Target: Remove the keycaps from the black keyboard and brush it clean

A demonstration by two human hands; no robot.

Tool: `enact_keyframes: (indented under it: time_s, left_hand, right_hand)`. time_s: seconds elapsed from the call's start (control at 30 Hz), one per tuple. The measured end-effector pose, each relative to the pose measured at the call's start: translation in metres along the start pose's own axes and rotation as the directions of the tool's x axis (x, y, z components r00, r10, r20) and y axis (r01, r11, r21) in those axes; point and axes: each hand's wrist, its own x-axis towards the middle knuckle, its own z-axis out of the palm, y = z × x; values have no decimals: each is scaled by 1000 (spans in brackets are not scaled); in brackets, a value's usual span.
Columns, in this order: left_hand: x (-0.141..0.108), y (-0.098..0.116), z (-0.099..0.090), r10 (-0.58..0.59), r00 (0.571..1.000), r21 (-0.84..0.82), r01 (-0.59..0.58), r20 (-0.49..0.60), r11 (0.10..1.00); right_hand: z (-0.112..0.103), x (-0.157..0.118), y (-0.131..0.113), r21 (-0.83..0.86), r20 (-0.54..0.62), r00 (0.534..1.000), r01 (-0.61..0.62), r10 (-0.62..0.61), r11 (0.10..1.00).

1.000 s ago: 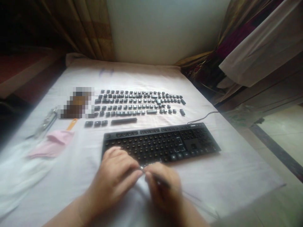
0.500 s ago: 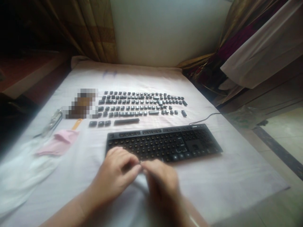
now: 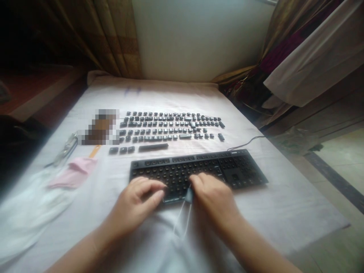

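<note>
A black keyboard (image 3: 236, 178) with its keycaps off lies across the cloth-covered table. My left hand (image 3: 142, 201) rests at the keyboard's front left edge, thumb and index finger apart with nothing seen between them. Over the middle of the keyboard, my right hand (image 3: 212, 193) grips a small tool (image 3: 189, 195) with a dark blue-grey body and two thin wire loops pointing toward me. The tool's upper end is hidden by the fingers. Beyond the keyboard, loose black keycaps (image 3: 155, 131) lie in several rows, with a long spacebar cap (image 3: 153, 147) nearest.
On the left lie a pink cloth (image 3: 74, 172), a white cloth (image 3: 25, 212), a clear slender item (image 3: 66, 148) and a blurred-out object (image 3: 99, 128) with an orange strip below it. The keyboard cable (image 3: 247, 142) runs off the right edge.
My right hand has moved right and forward, away from my left hand, and the tool in it now shows. My left hand has stayed nearly in place, its thumb and finger now free.
</note>
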Motion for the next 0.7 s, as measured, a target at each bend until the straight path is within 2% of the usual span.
enact_keyframes:
  time_s: [0.13, 0.2, 0.27, 0.33, 0.4, 0.47, 0.6, 0.7]
  left_hand:
    - [1, 0, -3, -95, 995, -61, 97, 29, 993]
    - [2, 0, -4, -92, 995, -79, 93, 27, 993]
    - [2, 1, -5, -80, 997, -85, 82, 23, 993]
    - [2, 1, -6, -69, 997, -81, 71, 28, 994]
    - [2, 2, -7, -54, 997, -65, 57, 50, 996]
    - [2, 3, -9, -38, 996, -40, 41, 79, 998]
    - [4, 6, -13, -24, 990, -15, 26, 139, 1000]
    - [6, 8, -16, -1, 988, -22, 4, 156, 1000]
  right_hand:
    - [-5, 7, -2, -25, 139, 990, -23, 26, 999]
    - [-5, 7, -3, -14, 147, 988, -36, 38, 999]
    - [-8, 6, -3, 40, 80, 996, -33, 29, 999]
    - [-13, 6, -3, 177, -47, 999, 20, -11, 984]
    - [-18, 8, -5, 371, -177, 982, 129, -66, 919]
    - [-21, 11, -8, 529, -255, 961, 235, -111, 815]
    - [-14, 16, -11, 641, -268, 949, 303, -164, 706]
    - [-4, 17, -13, 707, -281, 948, 308, -148, 636]
